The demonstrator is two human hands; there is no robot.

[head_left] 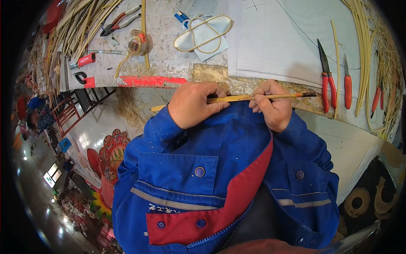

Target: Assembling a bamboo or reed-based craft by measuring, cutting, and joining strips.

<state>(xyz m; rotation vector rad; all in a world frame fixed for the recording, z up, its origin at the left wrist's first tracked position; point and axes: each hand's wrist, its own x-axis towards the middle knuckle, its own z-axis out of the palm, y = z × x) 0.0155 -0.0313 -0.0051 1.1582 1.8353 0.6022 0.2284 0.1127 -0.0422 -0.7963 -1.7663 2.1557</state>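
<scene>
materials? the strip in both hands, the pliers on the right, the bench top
Strip: pale yellow, thin and straight, dark at its right tip; looks like split bamboo, unfinished. Left hand and right hand grip it. Pliers: dark metal jaws, glossy red handles, probably plastic-coated. Bench top: speckled, chip-flecked board, likely particle board, partly covered by white paper.

Clear tape roll (136, 44) with orange label, bench's upper left.

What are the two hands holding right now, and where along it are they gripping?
Both grip one thin bamboo strip: the left hand near its left end, the right hand around its middle.
</scene>
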